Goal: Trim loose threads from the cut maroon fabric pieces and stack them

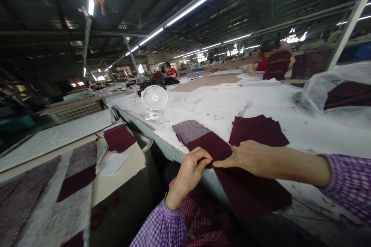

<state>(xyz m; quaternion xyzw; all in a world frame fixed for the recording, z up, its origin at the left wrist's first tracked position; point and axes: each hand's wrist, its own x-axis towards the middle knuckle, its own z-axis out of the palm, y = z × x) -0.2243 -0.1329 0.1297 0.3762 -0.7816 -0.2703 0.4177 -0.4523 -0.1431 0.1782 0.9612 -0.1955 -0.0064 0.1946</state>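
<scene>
L hand (189,169): grip together, tips meeting at edge of maroon fabric panel (255,195); can't tell what's pinched. R hand (251,158): on same panel; can't tell if grip clamped. Panel partly overhangs near L edge of surface (199,104). Grey-maroon panel (203,137) adj., by same edge. Maroon fabric stack (257,131) just beyond R hand; white fan (154,98) farther along L edge.

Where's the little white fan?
In the head view, the white fan stands left of centre on the white table, near its left edge, beyond the left hand and in front of a dark heap.
</scene>
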